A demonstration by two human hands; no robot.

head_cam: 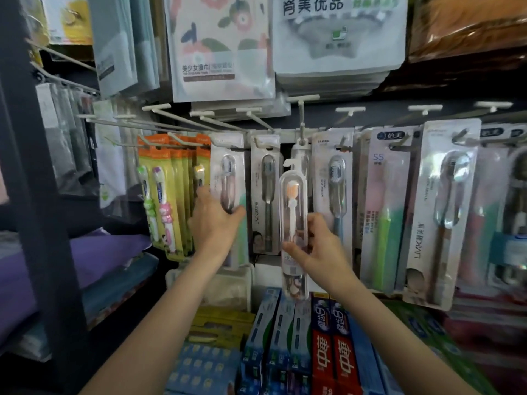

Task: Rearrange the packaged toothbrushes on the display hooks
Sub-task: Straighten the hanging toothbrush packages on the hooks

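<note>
R hand (315,246) pinching clear toothbrush case (293,220), L hand (212,220) gripping hung pack (229,178)

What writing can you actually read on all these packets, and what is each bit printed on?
"LMK": toothbrush card far right.
"LMK": grey toothbrush card beside the left hand.
"SS": pink-and-green toothbrush pack.
"SPRING": blue toothbrush card.
"肖美优品": white pack at top.
"美少女湿巾": floral wipes pack.
"中华": red toothpaste boxes.
Clear toothbrush case in the right hand: label blurred.

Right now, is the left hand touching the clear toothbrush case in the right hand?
Apart. The head view shows the left hand on a hanging pack, with another hanging pack showing between it and the clear case that the right hand grips.
</note>
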